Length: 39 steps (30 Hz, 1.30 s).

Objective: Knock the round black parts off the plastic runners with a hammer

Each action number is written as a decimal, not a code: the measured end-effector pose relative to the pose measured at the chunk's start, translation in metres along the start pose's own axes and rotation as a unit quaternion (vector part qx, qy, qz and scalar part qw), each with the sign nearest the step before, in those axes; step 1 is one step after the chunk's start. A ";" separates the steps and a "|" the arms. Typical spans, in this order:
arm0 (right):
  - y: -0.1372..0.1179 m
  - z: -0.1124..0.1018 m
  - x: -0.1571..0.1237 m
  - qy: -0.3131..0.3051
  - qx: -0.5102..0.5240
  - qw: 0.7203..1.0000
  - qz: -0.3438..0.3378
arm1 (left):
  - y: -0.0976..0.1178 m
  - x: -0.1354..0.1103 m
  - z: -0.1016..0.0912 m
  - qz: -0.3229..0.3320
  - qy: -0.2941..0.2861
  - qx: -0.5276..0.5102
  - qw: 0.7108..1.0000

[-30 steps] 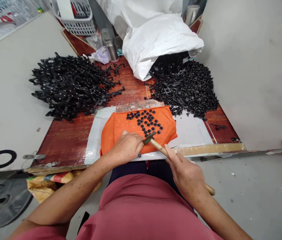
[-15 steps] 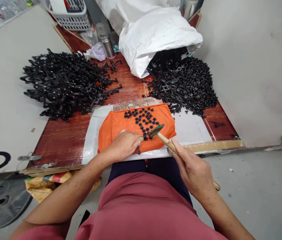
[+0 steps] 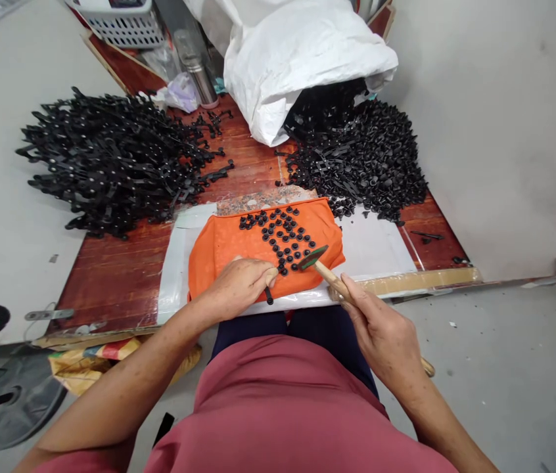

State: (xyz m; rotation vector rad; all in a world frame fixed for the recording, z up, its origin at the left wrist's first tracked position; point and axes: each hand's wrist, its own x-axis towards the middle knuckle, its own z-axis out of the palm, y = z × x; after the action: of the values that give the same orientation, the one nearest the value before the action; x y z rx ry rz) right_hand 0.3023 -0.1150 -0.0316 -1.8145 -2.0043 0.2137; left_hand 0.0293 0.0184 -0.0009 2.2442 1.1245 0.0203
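Left hand (image 3: 243,281) at tabletop (image 3: 120,263) near edge, middle stretch, over left part of the bright orange cloth (image 3: 229,243). Fingers closed, thumb and index pinching a thin black plastic-looking strip (image 3: 269,295); its round-ended tail pokes out below them toward the near edge, rest hidden by the fingers.

Right hand (image 3: 384,328) just off the near edge, right of middle. Fingers wrapped round the pale wooden handle of a hammer with a dark green head (image 3: 330,277). Head is over the cloth's near right part, close to the black discs; contact with cloth unclear. Handle butt sticks out past the hand.

Small round black discs (image 3: 285,236) lie scattered on the cloth, mostly from its far edge down the middle-right. Cloth sits on a flat white sheet (image 3: 381,243) that shows on both sides along the near edge.

Big tangled heap of black strips (image 3: 110,164) at the tabletop's left edge, toward the far left corner. Second heap of small black parts (image 3: 367,157) by the right edge, far half, at the mouth of a white woven sack (image 3: 302,59) at the far edge. Steel bottle (image 3: 199,79) stands near the far edge, left of the sack.
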 end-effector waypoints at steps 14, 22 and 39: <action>-0.003 -0.004 0.001 0.001 -0.019 1.000 -0.007 | 0.009 0.002 0.004 -0.007 -0.006 0.094 0.995; -0.024 -0.011 0.010 0.053 -0.100 0.991 -0.073 | 0.008 0.003 0.006 -0.013 -0.008 0.095 0.995; -0.027 0.006 0.015 -0.007 -0.154 0.985 -0.073 | 0.010 -0.014 0.004 -0.005 0.033 -0.012 0.999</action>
State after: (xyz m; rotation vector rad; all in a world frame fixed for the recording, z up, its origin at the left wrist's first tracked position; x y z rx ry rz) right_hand 0.2746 -0.1030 -0.0234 -1.8323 -2.2713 -0.1379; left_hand 0.0285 0.0018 0.0049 2.2316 1.1641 0.1052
